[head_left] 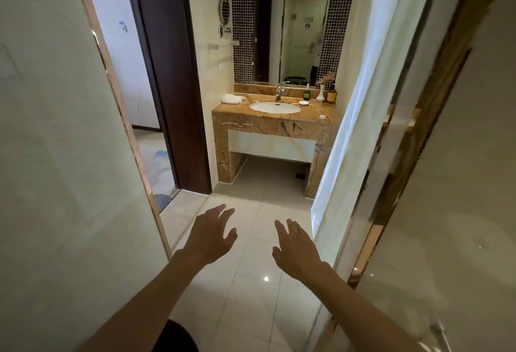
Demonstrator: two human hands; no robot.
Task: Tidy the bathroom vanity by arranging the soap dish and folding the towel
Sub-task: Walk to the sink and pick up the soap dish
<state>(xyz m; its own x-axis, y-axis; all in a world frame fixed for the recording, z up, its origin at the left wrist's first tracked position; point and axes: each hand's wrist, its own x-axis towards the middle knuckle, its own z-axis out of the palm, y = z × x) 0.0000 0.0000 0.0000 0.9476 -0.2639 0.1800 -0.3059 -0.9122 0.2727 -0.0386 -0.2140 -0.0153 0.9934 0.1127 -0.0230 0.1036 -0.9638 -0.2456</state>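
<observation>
A brown marble vanity (268, 124) with a white oval sink (275, 107) stands across the tiled floor, well ahead of me. A crumpled white towel (231, 98) lies on its back left corner. A small white soap dish (304, 103) sits just right of the sink. My left hand (213, 233) and my right hand (296, 245) are stretched out in front of me over the floor, palms down, fingers spread, holding nothing. Both are far from the vanity.
A faucet (278, 92), a green bottle (307, 93), a white vase with flowers (321, 92) and an amber bottle (331, 94) line the back ledge. A small white lid (322, 117) lies at the counter's right front. A dark door (170, 72) stands left; walls flank both sides.
</observation>
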